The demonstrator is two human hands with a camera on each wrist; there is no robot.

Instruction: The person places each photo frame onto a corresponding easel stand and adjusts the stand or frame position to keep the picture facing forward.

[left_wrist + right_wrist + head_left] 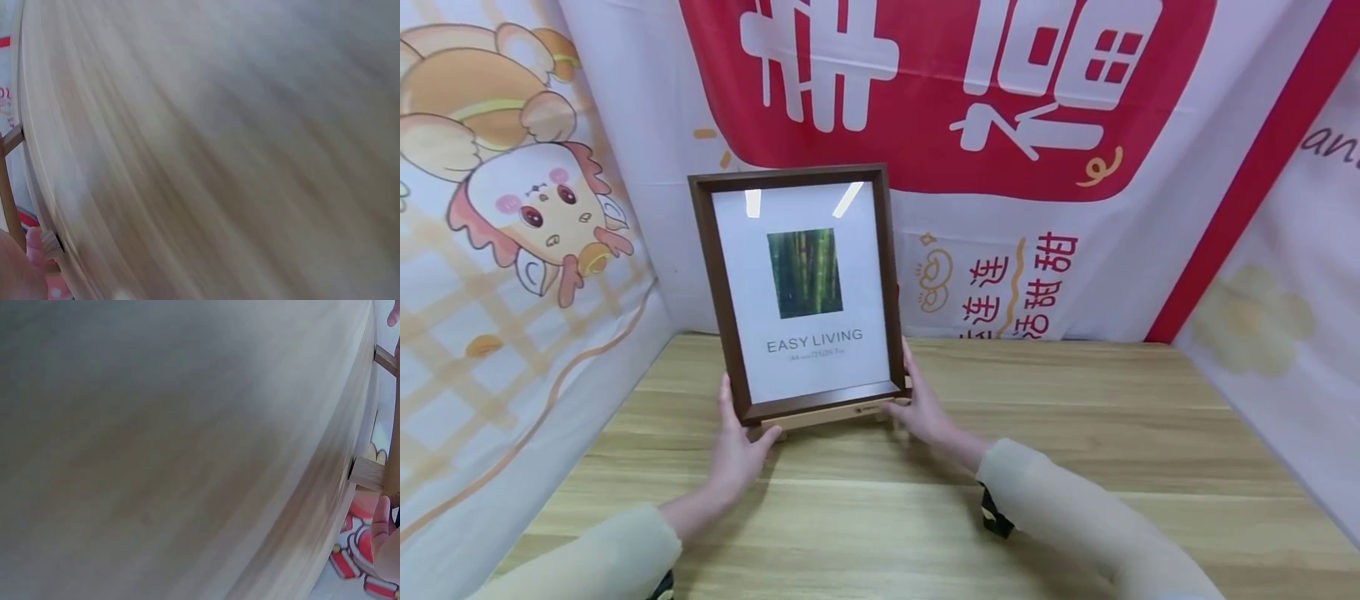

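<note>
A dark brown picture frame [808, 371] leans back on a light wooden easel [827, 415], slightly turned, with a green bamboo print and the words "EASY LIVING" behind its glass. My left hand [739, 454] grips the lower left corner, thumb at the end of the easel's ledge and fingers along the frame's side. At the opposite corner my right hand [927, 414] holds the ledge's right end, thumb in front, the other fingers partly hidden behind the frame. Both wrist views catch the easel's small block feet [51, 244] close to the thumbs.
The wood-grain table [1075, 467] extends widely to the right and toward me. Behind it hangs a white cloth [1157, 275] with a large red panel and characters. A cartoon-printed cloth [587, 350] closes off the left side, close beside the frame.
</note>
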